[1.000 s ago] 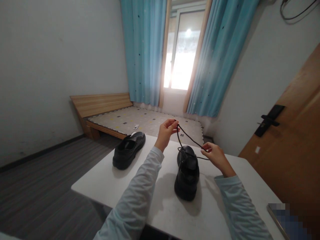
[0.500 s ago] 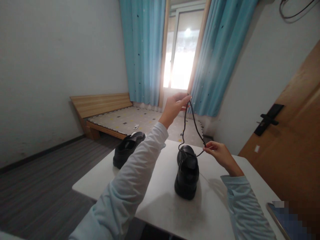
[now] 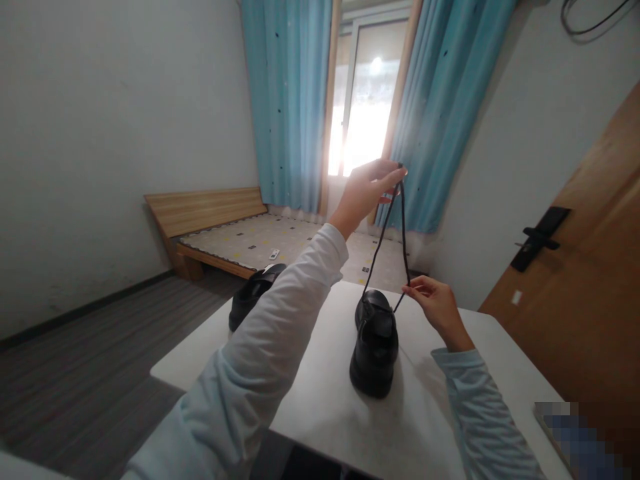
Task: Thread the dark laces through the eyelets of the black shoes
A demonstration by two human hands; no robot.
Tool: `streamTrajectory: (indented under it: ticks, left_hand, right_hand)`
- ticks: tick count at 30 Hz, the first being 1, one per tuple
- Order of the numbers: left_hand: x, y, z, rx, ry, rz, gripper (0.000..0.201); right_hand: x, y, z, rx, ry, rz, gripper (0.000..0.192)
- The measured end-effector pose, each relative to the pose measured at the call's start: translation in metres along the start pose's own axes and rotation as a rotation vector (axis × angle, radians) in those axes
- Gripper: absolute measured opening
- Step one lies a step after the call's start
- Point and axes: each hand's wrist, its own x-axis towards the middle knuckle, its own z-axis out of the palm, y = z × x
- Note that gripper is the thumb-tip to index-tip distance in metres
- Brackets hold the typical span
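A black shoe point(image 3: 375, 350) stands on the white table point(image 3: 325, 427) with its heel toward me. A black shoelace point(image 3: 395, 233) runs up from its front. My left hand point(image 3: 367, 193) is raised high in front of the window and pinches the lace's upper part. My right hand point(image 3: 435, 303) is low, just right of the shoe's toe, and pinches the lace near the shoe. Between the two hands the lace hangs as a narrow loop. A second black shoe point(image 3: 253, 300) lies at the table's far left, partly hidden by my left sleeve.
A low wooden bed point(image 3: 235, 233) with a patterned mattress stands beyond the table under blue curtains point(image 3: 290, 100) and a bright window. A wooden door point(image 3: 585, 267) with a black handle is at the right. A blurred flat object point(image 3: 575, 433) lies at the table's near right corner.
My left hand has lifted the lace from just above the shoe to well above the table. The right hand has stayed beside the shoe's toe, holding the lace.
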Motion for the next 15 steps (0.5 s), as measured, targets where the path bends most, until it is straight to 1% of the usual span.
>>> streamTrajectory:
  ticks: [6, 8, 10, 11, 15]
  left_hand:
    - [0.002, 0.005, 0.006, 0.021, -0.046, 0.0, 0.015]
    - [0.004, 0.004, 0.009, 0.017, -0.053, 0.008, 0.013]
    - [0.007, 0.004, 0.011, 0.001, -0.056, 0.013, 0.012]
    - [0.008, 0.004, 0.012, -0.009, -0.058, 0.016, 0.011]
    - [0.011, 0.009, 0.015, -0.031, -0.072, 0.035, 0.009]
  right_hand:
    - [0.0, 0.0, 0.002, 0.072, 0.053, 0.031, 0.043]
    - [-0.001, 0.003, 0.004, 0.078, 0.039, 0.041, 0.042]
    - [-0.002, 0.01, 0.007, 0.091, -0.042, 0.059, 0.043]
    - [-0.003, 0.015, 0.01, 0.099, -0.11, 0.072, 0.046]
    - [-0.011, 0.037, 0.019, 0.116, -0.391, 0.146, 0.078]
